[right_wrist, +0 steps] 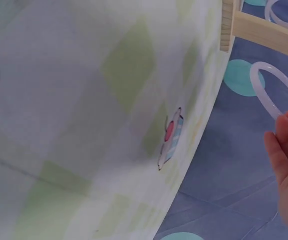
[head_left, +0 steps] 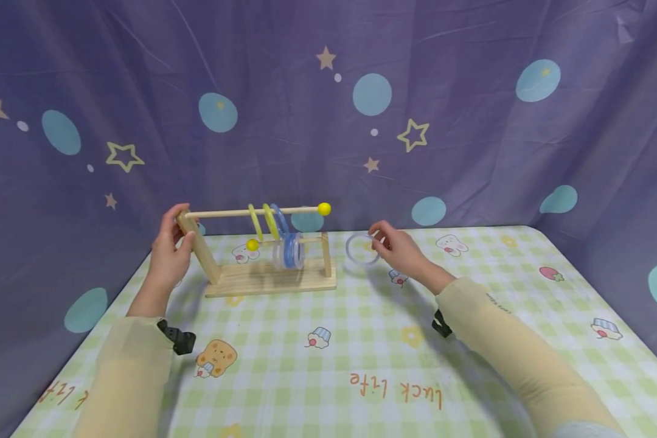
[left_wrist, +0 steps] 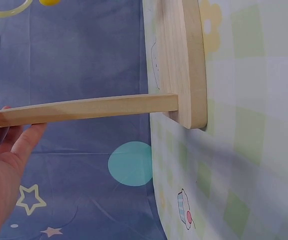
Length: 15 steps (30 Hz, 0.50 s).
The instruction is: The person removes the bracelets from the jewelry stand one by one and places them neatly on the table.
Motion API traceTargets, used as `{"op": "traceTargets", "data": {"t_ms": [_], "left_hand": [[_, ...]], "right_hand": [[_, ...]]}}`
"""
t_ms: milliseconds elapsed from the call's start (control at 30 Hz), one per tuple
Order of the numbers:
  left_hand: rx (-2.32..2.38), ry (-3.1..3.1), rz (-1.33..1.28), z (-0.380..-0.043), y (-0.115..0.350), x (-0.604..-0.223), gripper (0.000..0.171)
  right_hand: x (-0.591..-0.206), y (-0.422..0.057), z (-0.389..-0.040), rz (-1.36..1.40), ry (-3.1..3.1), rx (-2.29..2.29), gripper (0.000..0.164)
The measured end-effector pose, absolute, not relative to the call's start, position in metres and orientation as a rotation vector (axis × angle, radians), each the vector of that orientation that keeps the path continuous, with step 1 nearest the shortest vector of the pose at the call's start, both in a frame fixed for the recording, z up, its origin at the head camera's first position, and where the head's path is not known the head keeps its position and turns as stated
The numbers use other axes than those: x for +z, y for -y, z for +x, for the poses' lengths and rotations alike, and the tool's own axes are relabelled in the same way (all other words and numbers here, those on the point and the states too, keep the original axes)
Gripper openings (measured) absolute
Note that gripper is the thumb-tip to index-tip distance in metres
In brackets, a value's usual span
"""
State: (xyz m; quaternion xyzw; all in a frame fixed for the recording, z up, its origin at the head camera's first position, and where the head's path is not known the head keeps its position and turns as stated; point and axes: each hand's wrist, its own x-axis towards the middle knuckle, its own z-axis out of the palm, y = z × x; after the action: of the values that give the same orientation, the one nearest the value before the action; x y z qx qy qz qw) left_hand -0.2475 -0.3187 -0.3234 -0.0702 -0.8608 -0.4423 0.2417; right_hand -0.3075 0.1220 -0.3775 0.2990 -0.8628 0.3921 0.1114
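Nearest us, two pale yellow sleeves (head_left: 126, 371) reach in over a green-and-white checked tablecloth (head_left: 285, 389). Cloth prints: orange "luck life" lettering (head_left: 405, 389), upside down to us, a brown bear (head_left: 217, 358), and a cupcake (head_left: 320, 337). Black wrist straps (head_left: 177, 338) show just past both cuffs.

Left hand (head_left: 170, 258): fingers and thumb wrapped round the top of a tall, flat, pale wooden upright (head_left: 201, 249). Right hand (head_left: 402, 249): thumb and fingertips pinching a clear plastic ring (head_left: 348, 250), raised off the cloth, well apart from the left hand and just right of the stand.

Stand sits toward the far half of the table: rectangular wooden base (head_left: 268, 280), with a short wooden post (head_left: 326, 255) at its right end. On the upper rod (head_left: 219, 213) we count two yellow-green rings (head_left: 255, 222) and one blue ring (head_left: 279, 220); clear and blue rings (head_left: 290, 250) bunch on the lower one. Yellow balls (head_left: 324, 209) cap both rods.

Behind the table, a creased purple-blue curtain (head_left: 285, 73) closes off the view, printed with teal circles (head_left: 372, 94) and stars (head_left: 325, 58).
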Motion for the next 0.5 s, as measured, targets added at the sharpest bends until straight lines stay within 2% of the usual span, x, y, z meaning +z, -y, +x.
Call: {"op": "traceTargets", "data": {"t_ms": [500], "left_hand": [[-1.203, 2.360, -0.183, -0.2488, 0.3188, -0.3243, 0.056]], "right_hand": [[-0.3864, -0.1252, -0.3135, 0.854, 2.783, 1.218, 0.021]]}}
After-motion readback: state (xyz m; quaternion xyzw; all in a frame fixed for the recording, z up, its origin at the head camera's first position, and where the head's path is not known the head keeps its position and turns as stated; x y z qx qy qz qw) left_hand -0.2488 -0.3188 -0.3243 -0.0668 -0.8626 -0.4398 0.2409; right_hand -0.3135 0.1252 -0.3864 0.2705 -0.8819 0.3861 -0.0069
